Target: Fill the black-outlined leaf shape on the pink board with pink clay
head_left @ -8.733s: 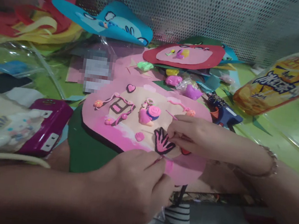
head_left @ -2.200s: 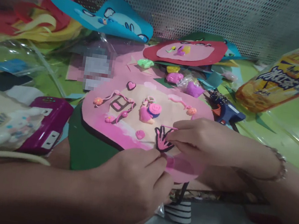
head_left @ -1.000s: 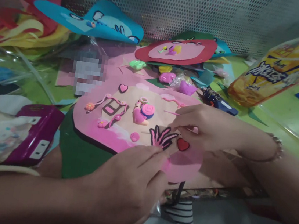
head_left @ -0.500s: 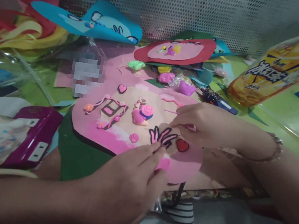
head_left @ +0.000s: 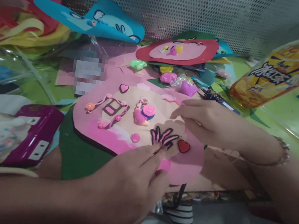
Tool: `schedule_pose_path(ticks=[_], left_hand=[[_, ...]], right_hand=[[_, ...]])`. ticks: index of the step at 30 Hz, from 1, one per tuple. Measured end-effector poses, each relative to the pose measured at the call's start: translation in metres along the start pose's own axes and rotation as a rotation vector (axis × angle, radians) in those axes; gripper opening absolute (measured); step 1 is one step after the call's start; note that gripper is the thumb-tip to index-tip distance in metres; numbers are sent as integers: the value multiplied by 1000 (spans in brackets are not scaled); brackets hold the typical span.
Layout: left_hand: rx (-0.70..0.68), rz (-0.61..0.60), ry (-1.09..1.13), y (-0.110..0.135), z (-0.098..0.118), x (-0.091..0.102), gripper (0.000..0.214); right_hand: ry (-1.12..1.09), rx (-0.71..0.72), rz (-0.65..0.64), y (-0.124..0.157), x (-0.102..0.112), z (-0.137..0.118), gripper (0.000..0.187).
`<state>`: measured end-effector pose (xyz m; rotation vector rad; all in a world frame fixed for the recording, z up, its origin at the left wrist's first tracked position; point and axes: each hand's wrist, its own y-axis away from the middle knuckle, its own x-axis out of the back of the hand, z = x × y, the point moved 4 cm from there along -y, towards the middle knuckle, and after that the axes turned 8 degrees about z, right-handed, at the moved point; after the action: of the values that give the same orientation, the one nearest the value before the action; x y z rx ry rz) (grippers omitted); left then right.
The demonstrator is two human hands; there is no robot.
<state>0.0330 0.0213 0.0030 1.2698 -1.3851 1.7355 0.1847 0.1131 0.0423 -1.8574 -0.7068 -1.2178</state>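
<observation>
A pink paper sheet point(head_left: 92, 124) with a cream centre carries several clay pieces. Among them are a pink snail point(head_left: 141, 115) with a swirled shell, a red heart point(head_left: 183, 146) edged in black and a strand of small flowers point(head_left: 117, 118). My left hand point(head_left: 132, 176) is closed at the sheet's lower part, its fingertips at the base of a pink-and-black grass-like piece point(head_left: 164, 137); whatever they pinch is hidden. Above the sheet's right side, my right hand point(head_left: 209, 122) has bent fingers drawn together near a thin pink strip point(head_left: 171, 100). Its fingertips hide anything held.
Clay lumps, including a pink one point(head_left: 168, 78), lie behind the sheet. A tilted drink bottle point(head_left: 276, 79) stands at right. Blue point(head_left: 118, 20) and red point(head_left: 146, 54) paper cutouts lean at the back. A purple case point(head_left: 31, 140) is at left, with green paper point(head_left: 84, 160) under the sheet.
My right hand has shifted slightly right and up; the thin pink strand seen at its fingertips no longer shows. The left hand stays at the grass-like piece. The whole view has shifted slightly.
</observation>
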Motion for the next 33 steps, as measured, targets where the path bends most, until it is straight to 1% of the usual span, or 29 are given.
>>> schedule_pose_path(ticks=[2,3,5,7,11,14,16,18,20,25,27,29,33], left_hand=[[28,10,14,1,0,-1,16],[44,23,13,2,0,-1,15],[71,57,-4,4,1,-1,14],[87,94,-38,7,3,0,12],[92,185,-100,9,7,2,9],[23,330,-62,10,12,3,13],[-23,384,-34,9,14,1,15],[-34,360,-34,7,14,-3,14],[-25,287,-30,5,13,-6,12],[-46,180,7,3,12,-6,18],[-40,172,7,4,12,-6,18],[-41,205,8,6,11,-7,17],[-60,211,5,7,12,-11,15]], right_hand=[[-50,-29,144,0,4,2,24],[-84,-56,189,0,4,3,24],[-156,-112,224,-1,1,5,24],[-211,-151,224,-2,-5,5,22],[-291,-162,248,-6,-13,4,16],[-374,-156,209,-7,-16,4,11],[-376,-120,175,-8,-15,3,11],[-348,-95,150,-8,-13,1,13],[-305,-105,137,-8,-11,1,13],[-252,-114,118,-8,-11,0,16],[-256,-115,99,-8,-13,0,17],[-254,-119,86,-8,-15,1,18],[-246,-119,74,-8,-17,2,20]])
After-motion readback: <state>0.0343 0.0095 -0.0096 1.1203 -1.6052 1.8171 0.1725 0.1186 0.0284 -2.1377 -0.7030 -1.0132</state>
